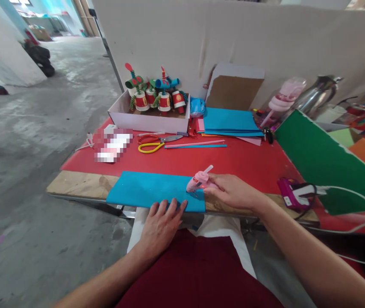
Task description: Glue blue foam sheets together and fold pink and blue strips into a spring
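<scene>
A blue sheet (147, 188) lies along the front edge of the table. My left hand (163, 222) rests on its near edge, fingers spread and flat, holding nothing. In my right hand (229, 190) is a pink glue gun (198, 180), its fingers wrapped round the handle. The gun's nozzle points down at the right part of the blue sheet, and a pale glue stick (208, 169) sticks out of its back.
Behind the sheet, scissors (152, 147) and thin paper strips (195, 144) lie on the red table cover (249, 162). Farther back are a white box (148, 122) of paper-cup figures and stacked blue sheets (230, 119). A green board (330, 167) and purple power block (289, 194) are at right.
</scene>
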Demonstrator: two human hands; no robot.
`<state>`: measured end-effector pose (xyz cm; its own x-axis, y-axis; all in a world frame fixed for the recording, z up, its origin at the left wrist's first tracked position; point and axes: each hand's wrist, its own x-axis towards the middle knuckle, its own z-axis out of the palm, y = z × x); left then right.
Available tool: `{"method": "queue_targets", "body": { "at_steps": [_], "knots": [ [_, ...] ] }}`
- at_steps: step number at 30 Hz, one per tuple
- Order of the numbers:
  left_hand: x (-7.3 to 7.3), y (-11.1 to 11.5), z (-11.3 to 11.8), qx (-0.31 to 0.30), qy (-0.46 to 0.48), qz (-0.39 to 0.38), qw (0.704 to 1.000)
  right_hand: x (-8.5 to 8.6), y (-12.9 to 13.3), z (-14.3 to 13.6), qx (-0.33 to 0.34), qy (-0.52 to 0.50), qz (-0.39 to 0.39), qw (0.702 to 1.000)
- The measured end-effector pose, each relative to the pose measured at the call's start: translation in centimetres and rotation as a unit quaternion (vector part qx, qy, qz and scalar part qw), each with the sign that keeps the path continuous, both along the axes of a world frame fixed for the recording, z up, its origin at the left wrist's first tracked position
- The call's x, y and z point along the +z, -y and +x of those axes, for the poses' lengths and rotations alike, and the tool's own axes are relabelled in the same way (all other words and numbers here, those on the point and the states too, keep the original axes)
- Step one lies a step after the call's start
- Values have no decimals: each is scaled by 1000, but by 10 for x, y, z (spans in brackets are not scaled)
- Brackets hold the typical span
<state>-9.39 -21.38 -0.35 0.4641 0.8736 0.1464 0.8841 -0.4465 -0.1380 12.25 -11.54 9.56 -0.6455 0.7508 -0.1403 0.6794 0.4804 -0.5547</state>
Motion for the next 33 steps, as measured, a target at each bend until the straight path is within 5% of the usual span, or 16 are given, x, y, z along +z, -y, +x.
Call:
{"method": "queue_targets", "body": {
  "at_steps": [33],
  "knots": [
    [1, 0, -1, 0, -11, -9, 1000, -4, 11, 36, -41, 70, 12, 997]
  ]
}}
